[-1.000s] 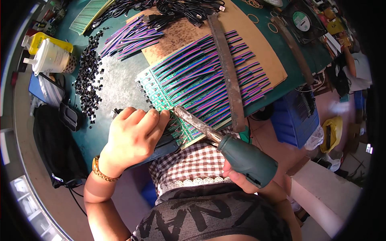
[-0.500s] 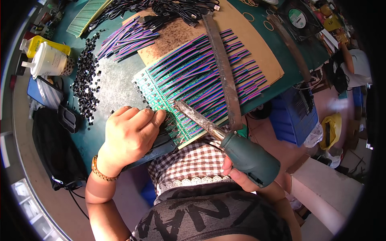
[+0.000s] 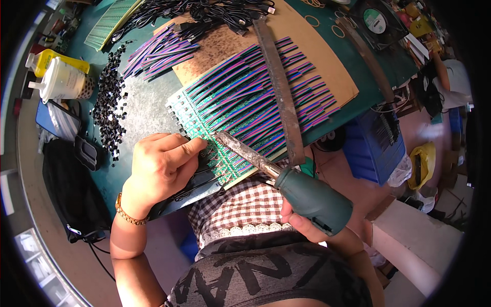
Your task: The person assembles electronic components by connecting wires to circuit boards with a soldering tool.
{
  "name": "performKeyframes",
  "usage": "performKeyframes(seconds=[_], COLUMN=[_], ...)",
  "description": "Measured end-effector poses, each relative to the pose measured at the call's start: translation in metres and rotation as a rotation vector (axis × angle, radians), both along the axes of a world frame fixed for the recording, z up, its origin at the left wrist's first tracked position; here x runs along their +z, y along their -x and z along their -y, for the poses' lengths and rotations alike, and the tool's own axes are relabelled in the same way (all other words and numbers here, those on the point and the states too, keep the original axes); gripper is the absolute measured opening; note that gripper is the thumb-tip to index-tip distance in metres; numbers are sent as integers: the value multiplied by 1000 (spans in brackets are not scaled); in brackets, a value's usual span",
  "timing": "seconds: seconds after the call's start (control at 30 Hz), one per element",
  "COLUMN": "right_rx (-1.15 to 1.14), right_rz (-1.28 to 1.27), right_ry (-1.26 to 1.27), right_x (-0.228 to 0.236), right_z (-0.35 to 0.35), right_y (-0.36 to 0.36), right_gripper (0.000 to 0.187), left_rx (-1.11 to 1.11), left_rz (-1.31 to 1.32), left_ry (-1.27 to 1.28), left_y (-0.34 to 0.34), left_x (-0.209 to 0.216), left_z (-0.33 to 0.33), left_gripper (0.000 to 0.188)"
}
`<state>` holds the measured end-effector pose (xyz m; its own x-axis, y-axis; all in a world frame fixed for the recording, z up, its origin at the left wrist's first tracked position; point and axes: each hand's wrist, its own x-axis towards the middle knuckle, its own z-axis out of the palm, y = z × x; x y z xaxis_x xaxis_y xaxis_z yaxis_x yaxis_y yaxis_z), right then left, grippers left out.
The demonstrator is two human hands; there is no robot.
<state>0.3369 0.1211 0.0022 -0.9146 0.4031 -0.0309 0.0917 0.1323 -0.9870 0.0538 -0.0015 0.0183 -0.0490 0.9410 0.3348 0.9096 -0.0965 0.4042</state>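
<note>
On the table [image 3: 369, 94] before you, the green circuit board [image 3: 194, 120] lies with ribbon wires [image 3: 230, 75] fanned beneath a metal bar [image 3: 281, 92]. Your right hand [image 3: 309, 228] grips the soldering iron [image 3: 290, 188], its tip at the board; your left hand [image 3: 163, 158] bunches its fingers just beside (whether they pinch anything is hidden). Best to steady both wrists and guard those fingertips from the shaft, probably hot.

Large black letters [image 3: 249, 281] stand on the grey shirt [image 3: 327, 294]; print on the plastic cup [image 3: 62, 82] (too small) is unreadable.
</note>
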Motion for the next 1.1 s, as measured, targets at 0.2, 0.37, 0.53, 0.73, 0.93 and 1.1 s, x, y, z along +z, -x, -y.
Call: performKeyframes(seconds=[0.2,0.37,0.53,0.73,0.93,1.1], right_rx=[11,42,-22,-119,-23,-114], right_rz=[4,3,82,85,47,7], right_ry=[34,-92,-20,132,113,161], right_x=[2,1,3,2,-3,-4], right_z=[1,1,2,8,6,7], right_y=[4,3,-4,-6,-7,-10], right_gripper=[29,29,31,33,32,15], left_rx=[8,11,19,34,14,17], left_rz=[-20,3,32,83,122,112], left_ry=[24,4,35,49,40,27], left_y=[-1,1,2,5,6,5], left_x=[2,0,0,-2,-1,-1], left_z=[0,0,0,-1,0,0], left_gripper=[25,26,25,23,25,24])
